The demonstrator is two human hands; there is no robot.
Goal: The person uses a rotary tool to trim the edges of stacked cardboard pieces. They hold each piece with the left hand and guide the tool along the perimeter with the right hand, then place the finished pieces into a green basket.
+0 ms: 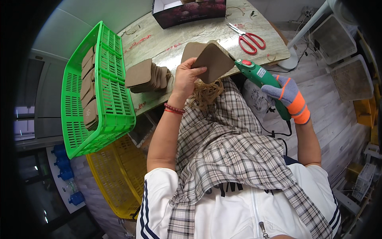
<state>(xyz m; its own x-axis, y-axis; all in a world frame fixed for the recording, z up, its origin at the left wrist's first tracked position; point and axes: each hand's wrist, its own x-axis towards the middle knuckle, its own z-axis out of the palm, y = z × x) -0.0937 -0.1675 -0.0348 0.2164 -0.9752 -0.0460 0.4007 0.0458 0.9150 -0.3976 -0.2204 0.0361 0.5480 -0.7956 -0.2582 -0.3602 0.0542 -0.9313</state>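
Observation:
My bare left hand [191,74] pinches a brown square pad with rounded corners [217,61], tilted up above the table's near edge. Behind it lies another brown piece [192,49]. In my right hand [285,95], which wears a grey and orange glove, is a green corded power tool [254,73] with a red button. Its dark, narrow tip points at the right edge of the pad; whether they touch I cannot tell. Below the pad, a bunch of tan strips [207,93] hangs at my lap. To the left of my left hand stands a stack of similar brown pads [145,75].
A green plastic crate [115,95] holding several brown pads stands left of the table [159,46]. Red-handled scissors [248,41] lie at the back right, near a dark box [189,15]. A yellow crate [115,175] sits lower left. The tool's black cord [278,136] trails down beside my lap.

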